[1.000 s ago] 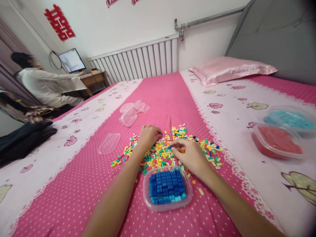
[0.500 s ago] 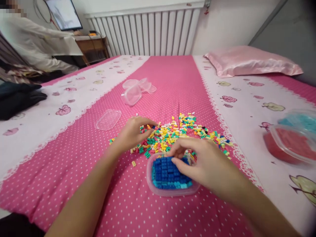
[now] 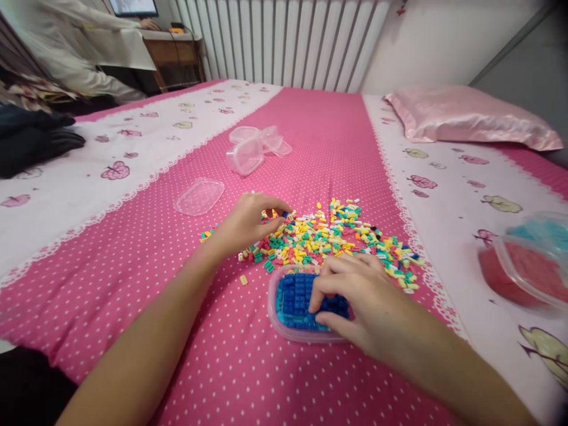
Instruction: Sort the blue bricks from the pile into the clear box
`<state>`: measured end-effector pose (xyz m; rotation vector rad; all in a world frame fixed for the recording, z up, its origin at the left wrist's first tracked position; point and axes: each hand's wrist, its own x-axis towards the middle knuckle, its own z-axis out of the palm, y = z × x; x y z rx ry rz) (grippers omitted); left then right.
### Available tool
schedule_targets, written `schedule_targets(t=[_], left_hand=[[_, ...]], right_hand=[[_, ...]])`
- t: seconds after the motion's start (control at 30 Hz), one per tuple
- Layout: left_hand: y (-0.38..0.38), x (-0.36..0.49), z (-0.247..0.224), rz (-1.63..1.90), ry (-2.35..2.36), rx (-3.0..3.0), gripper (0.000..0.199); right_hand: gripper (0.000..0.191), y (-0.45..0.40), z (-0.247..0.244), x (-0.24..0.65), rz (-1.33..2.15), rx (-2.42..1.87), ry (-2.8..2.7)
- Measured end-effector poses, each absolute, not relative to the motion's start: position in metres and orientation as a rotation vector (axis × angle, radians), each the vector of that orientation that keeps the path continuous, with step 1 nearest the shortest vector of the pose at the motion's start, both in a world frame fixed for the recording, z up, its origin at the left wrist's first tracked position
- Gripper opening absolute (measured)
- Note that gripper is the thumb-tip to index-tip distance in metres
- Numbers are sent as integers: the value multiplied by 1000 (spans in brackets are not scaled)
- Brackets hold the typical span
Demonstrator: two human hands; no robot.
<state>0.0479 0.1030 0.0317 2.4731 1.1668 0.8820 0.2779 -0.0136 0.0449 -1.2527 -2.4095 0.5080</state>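
A clear plastic box (image 3: 271, 307) stands on the bed, filled with dark blue building bricks (image 3: 295, 296) set in neat rows, with lighter blue ones along the edges. My right hand (image 3: 355, 296) reaches over its right side, thumb and forefinger close together on the blue bricks; whatever lies between those fingertips is too small to make out. Behind the box spreads a pile of loose small bricks (image 3: 310, 239), mostly yellow, green, pink and white. At the pile's left edge, my left hand (image 3: 255, 222) has a small dark blue brick (image 3: 286, 214) between thumb and forefinger.
A clear lid (image 3: 199, 196) lies left of the pile, and more clear lids (image 3: 248, 155) lie farther back. On the right are a box of red pieces (image 3: 523, 269) and one of teal pieces (image 3: 544, 232). A pink pillow (image 3: 470, 115) rests behind. A person (image 3: 57, 53) sits at a desk.
My right hand's fingers have shifted from above the box's back part down onto the bricks inside. My left hand stays by the pile with the blue brick. The view has tilted downward.
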Motion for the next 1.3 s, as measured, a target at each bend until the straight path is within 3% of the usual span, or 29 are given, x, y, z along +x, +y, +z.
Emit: schedule_targets(t=[0.97, 1.3], left_hand=[[103, 48, 33, 861, 1152, 2523, 20], [103, 49, 33, 852, 1125, 2555, 18]], right_hand=[[25, -15, 46, 273, 386, -1309, -2398], [24, -17, 53, 268, 544, -1320, -2371]])
